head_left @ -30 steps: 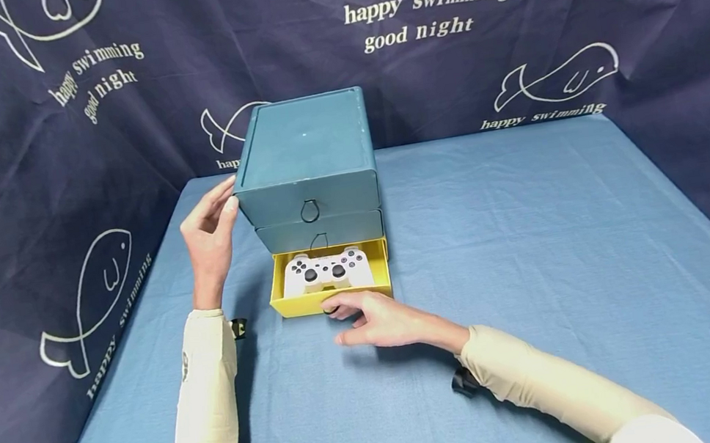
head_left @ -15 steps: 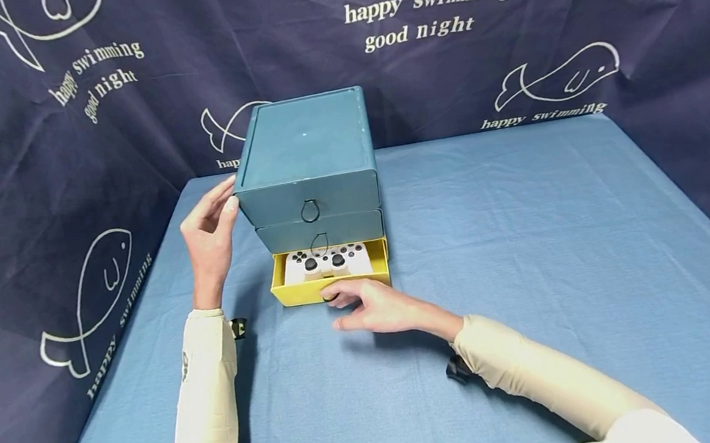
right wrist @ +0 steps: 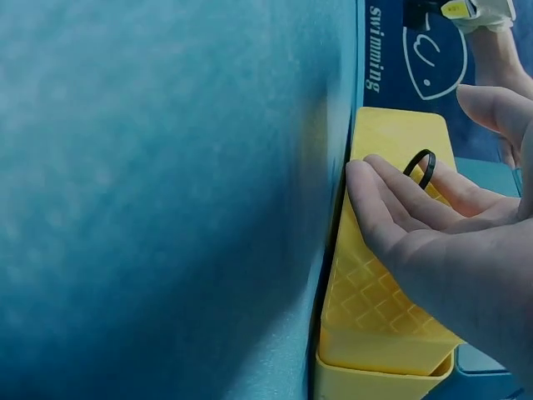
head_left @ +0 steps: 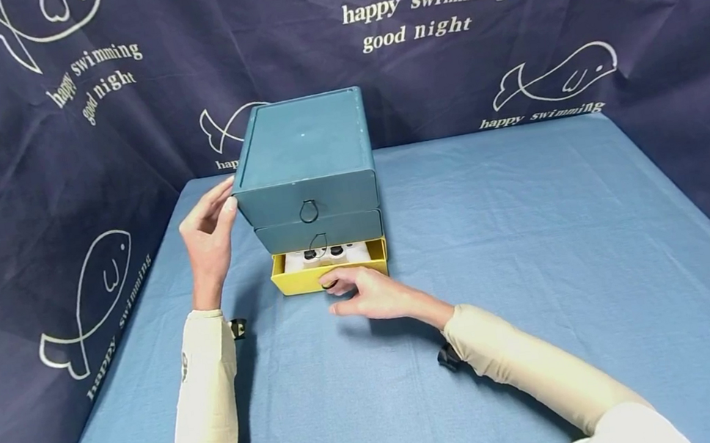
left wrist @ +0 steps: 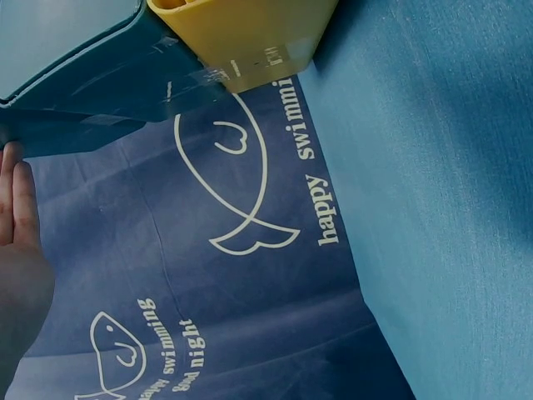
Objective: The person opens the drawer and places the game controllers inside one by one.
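A yellow drawer (head_left: pixel 302 282) sticks out from the bottom of a stacked teal drawer cabinet (head_left: pixel 301 139). Inside it lies a white game controller (head_left: pixel 359 253), mostly covered by the drawer above; its two black sticks show. My right hand (head_left: pixel 370 293) has its fingertips against the yellow front, as the right wrist view also shows. A black loop pull (right wrist: pixel 430 167) sits at the index finger; whether the finger goes through it is hard to tell. With extended fingers and thumb, my left hand (head_left: pixel 208 232) rests on the cabinet's upper left side.
Two teal drawers above the yellow one are pushed in, each with a black loop pull (head_left: pixel 309 211). Blue cloth covers the table (head_left: pixel 518 246). Behind and beside it hangs a dark curtain (head_left: pixel 431 86) with white fish prints.
The yellow drawer has slid inward, away from me, with my right hand following against its front. More of the controller is now covered. My left hand stays in place on the cabinet.
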`<state>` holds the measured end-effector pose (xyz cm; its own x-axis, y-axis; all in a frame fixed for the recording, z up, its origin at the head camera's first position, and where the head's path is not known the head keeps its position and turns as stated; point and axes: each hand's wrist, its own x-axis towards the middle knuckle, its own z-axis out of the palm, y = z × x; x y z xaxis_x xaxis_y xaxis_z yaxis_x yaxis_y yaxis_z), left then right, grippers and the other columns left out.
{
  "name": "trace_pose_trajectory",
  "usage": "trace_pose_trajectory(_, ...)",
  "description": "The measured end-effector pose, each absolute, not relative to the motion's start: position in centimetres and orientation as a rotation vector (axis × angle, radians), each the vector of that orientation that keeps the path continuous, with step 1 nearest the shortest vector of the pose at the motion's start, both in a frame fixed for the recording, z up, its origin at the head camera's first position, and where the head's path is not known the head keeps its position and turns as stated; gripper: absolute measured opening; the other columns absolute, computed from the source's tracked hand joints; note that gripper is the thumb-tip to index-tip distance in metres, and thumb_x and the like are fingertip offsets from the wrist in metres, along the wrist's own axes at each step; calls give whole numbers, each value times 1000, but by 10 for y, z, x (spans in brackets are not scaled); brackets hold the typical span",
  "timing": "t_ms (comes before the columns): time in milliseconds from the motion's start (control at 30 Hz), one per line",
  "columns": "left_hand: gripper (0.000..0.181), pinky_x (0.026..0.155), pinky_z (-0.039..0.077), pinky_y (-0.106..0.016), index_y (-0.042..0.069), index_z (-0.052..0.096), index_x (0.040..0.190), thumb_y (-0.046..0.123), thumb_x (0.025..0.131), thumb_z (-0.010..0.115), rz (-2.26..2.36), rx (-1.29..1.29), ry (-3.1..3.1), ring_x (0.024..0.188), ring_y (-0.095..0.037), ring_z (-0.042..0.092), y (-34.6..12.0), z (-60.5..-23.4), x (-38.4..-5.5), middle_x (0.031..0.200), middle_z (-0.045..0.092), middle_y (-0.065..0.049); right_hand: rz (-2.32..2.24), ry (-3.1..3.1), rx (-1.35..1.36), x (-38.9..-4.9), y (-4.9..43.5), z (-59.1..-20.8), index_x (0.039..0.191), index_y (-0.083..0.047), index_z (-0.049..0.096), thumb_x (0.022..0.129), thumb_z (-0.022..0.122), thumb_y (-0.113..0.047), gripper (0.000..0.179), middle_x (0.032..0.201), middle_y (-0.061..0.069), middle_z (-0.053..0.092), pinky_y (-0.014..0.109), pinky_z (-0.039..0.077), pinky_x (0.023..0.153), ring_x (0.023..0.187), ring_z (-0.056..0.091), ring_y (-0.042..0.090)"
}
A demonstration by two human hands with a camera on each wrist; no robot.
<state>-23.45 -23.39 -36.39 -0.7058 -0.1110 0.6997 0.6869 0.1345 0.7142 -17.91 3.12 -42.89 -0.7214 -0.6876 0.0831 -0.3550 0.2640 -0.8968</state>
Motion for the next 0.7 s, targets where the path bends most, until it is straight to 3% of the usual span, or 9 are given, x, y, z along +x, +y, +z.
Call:
trace_pose_trajectory(400, 31, 94, 50, -28, -4, 71, 129, 5, 99, 66, -1648, -549, -1798, 111, -19, 70, -235, -365, -235, 122, 73, -12, -1431, 2263, -959, -191, 30, -430, 136, 3, 61, 94, 74, -10, 46, 134, 18, 65, 33, 48, 103, 123, 64, 33)
trace_pose_trajectory(700, 31, 95, 51, -28, -4, 71, 129, 4, 98, 66, -1650, -539, -1801, 110, -19, 70, -233, -363, -233, 122, 73, -11, -1436, 2253, -931, -193, 30, -429, 137, 2, 61, 95, 73, -11, 46, 136, 17, 64, 35, 48, 104, 123, 64, 31)
